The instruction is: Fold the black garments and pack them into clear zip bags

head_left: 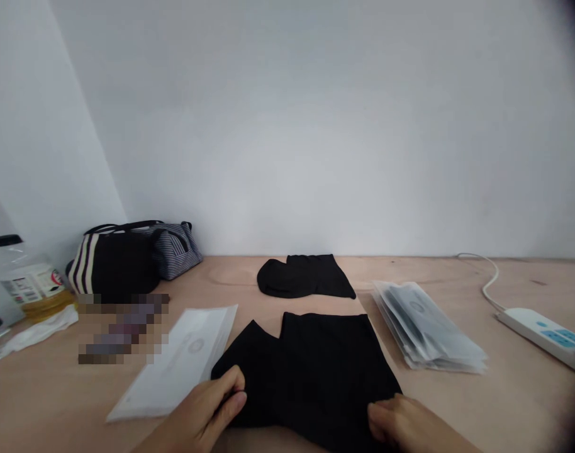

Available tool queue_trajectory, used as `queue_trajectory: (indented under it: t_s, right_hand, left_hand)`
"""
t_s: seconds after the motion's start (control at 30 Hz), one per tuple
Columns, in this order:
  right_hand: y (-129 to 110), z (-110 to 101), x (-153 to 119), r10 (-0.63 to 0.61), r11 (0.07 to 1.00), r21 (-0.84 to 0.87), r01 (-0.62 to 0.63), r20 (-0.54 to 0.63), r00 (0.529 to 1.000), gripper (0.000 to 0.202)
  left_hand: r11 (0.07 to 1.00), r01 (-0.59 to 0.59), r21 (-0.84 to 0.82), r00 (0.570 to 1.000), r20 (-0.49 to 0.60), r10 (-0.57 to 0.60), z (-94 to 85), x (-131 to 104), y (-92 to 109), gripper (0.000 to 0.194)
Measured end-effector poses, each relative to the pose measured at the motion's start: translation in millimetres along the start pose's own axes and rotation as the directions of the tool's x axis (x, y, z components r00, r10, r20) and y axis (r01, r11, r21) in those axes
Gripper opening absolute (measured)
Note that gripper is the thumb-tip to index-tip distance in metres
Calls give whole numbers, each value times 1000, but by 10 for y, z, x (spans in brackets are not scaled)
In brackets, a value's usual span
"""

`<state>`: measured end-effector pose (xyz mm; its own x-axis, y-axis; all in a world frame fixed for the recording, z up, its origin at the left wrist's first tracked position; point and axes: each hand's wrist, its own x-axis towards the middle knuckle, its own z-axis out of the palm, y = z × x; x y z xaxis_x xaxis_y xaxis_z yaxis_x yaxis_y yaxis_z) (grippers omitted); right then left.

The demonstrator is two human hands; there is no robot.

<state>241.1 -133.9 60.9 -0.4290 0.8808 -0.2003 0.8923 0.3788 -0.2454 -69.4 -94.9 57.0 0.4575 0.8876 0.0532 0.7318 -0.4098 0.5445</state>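
Note:
A piece of black cloth (pixel 311 371), cut with a notch in its far edge, lies spread on the wooden table just in front of me. My left hand (pixel 216 402) pinches its left side between thumb and fingers. At the lower right edge, my right hand (pixel 386 415) has its fingers closed on the same cloth. Beyond it rests a second black cloth piece (pixel 311 277) of similar shape, flat near the wall. A stack of frosted plastic bags (pixel 184 352) sits left of the near cloth, partly behind my left hand.
To the right lies a pile of frosted bags (pixel 424 327) with something dark inside. A white power strip (pixel 542 330) with a cord is farther right. At the left stand a black bag (pixel 122 264), a striped bag (pixel 177 251) and a bottle of yellow liquid (pixel 33 283).

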Motion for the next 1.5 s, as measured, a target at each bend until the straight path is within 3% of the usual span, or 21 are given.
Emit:
queue_trajectory:
  t_s: [0.13,0.2,0.27,0.37,0.47,0.53,0.6,0.73,0.8,0.9,1.0,1.07,1.17,1.27,1.4,1.5]
  right_hand:
    - [82,-289,68,64,981,-172,-92,-160,985,30]
    - [159,-447,265,61,953,-277,-121,-217,974,39]
    - [240,-597,557,49,935,-335,-113,-193,980,39]
    - [327,-731,1019,173,925,-303,-229,-203,964,30]
    - [315,-661,1295,202,915,-275,-296,-323,924,27]
    - [254,-504,1331,179,921,-252,-297,-403,897,24]
    - [192,-303,1284,100,952,-221,-212,-428,898,20]
    - [216,61,1155,-148,988,-97,120,-364,920,34]
    - [294,169,1135,-110,994,-50,99,-303,947,46]
    - [364,229,1150,45,998,-31,-54,-231,972,59]
    - [279,196,1176,111,990,-49,-129,-275,955,64]
    - [154,153,1200,82,993,-52,-106,-339,937,59]
    - [-44,112,1269,-23,1000,-18,18,-363,931,53]
    - [-172,144,1375,-73,996,20,83,-302,950,56]
    - [-210,254,1487,-38,997,53,49,-191,981,71]
    - [-186,296,1506,-35,998,53,45,-180,983,75]
  left_hand:
    - [996,17,84,999,-31,-14,-158,255,77,25]
    - [980,38,197,998,-64,-26,-216,474,77,22]
    - [929,97,357,993,-94,-68,-237,735,57,18]
    - [843,208,496,975,-176,-138,-180,1088,35,16]
    - [809,254,530,954,-277,-118,-16,1241,64,23]
    - [801,237,550,948,-312,-67,143,1218,86,30]
    - [811,170,560,957,-292,1,325,1146,68,35]
    - [858,63,510,985,-171,30,635,1050,-106,49]
    - [876,56,480,993,-119,2,704,1054,-185,54]
    - [876,61,479,992,-124,-2,668,1071,-202,55]
    - [847,141,513,971,-237,-19,505,1054,-163,46]
    - [829,209,519,957,-282,-65,387,1028,-168,40]
    - [820,258,511,955,-262,-137,295,990,-224,43]
    - [818,270,508,956,-242,-166,314,972,-261,48]
    - [799,330,503,939,-263,-222,332,960,-230,54]
    - [786,374,492,925,-265,-274,266,938,-193,52]
